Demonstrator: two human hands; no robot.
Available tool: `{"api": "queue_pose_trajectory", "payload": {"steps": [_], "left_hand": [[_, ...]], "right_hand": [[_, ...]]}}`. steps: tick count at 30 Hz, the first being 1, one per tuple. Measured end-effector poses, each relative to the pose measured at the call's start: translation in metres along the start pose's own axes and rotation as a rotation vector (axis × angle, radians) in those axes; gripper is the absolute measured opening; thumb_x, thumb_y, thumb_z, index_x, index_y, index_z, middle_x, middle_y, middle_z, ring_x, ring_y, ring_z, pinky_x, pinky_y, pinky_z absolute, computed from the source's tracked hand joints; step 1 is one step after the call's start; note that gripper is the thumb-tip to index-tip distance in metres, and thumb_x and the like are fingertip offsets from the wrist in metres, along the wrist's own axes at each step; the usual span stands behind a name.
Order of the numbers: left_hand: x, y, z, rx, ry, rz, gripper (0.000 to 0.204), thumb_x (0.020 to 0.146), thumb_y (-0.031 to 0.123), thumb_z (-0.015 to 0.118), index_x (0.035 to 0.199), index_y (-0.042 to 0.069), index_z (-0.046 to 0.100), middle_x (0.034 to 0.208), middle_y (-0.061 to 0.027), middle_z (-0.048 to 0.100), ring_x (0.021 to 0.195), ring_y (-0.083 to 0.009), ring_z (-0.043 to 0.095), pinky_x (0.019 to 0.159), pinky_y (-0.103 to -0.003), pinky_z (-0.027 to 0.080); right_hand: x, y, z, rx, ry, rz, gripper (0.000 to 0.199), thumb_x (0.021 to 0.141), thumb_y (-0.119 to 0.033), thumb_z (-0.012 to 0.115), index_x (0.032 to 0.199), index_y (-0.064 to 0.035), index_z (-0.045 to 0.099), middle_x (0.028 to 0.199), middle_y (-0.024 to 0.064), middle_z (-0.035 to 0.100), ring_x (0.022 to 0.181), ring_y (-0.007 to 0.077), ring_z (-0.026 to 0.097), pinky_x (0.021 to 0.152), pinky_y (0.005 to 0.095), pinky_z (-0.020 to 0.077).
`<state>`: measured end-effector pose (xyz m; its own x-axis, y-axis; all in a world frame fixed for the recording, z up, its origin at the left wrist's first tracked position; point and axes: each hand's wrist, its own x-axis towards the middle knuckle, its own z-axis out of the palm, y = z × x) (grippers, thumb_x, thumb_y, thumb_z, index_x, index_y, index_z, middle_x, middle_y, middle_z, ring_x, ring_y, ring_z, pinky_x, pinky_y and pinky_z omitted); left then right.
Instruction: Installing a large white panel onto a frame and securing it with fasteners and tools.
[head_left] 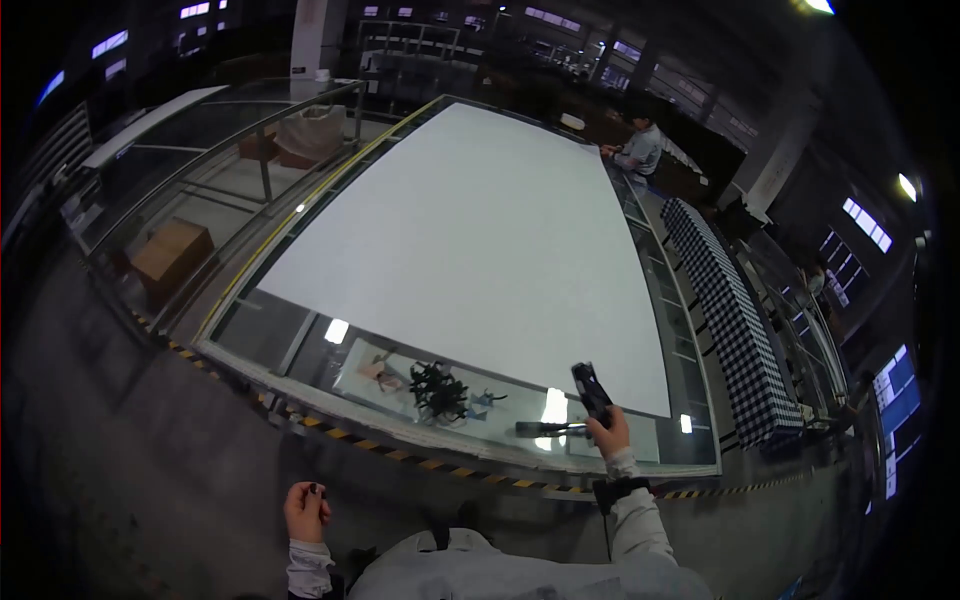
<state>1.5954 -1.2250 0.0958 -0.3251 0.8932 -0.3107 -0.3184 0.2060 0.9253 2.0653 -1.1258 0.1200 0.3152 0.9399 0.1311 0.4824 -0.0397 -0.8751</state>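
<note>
A large white sheet (450,230) lies flat over a glass-topped table (255,335). My right hand (608,432) is closed around a black hand tool (590,388), held over the near right part of the sheet; its exact kind is unclear. Just left of that hand a dark, stick-like object (545,429) shows near the table's front edge. My left hand (307,512) is in front of the table, fingers curled, with a small dark bit at the fingertips that I cannot make out. On the near part of the table sits a tangled heap of dark pieces (437,391).
Yellow-and-black striped tape (375,445) runs along the table's front edge. To the right stands a long bench under a checked cloth (730,330). A person (642,150) is at the far right corner. A cardboard box (173,258) rests on the left rack.
</note>
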Motion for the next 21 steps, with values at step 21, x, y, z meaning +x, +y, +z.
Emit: {"api": "queue_pose_trajectory", "payload": {"steps": [21], "left_hand": [[0.089, 0.161, -0.193, -0.293, 0.128, 0.124, 0.014, 0.08, 0.007, 0.04, 0.091, 0.001, 0.044, 0.076, -0.0133, 0.055, 0.065, -0.0167, 0.056, 0.056, -0.024, 0.046]], "right_hand": [[0.01, -0.153, 0.433, -0.474, -0.344, -0.258, 0.041, 0.061, -0.031, 0.059, 0.088, -0.0031, 0.045, 0.077, 0.0192, 0.053, 0.074, 0.0345, 0.051, 0.062, 0.0384, 0.0395]]}}
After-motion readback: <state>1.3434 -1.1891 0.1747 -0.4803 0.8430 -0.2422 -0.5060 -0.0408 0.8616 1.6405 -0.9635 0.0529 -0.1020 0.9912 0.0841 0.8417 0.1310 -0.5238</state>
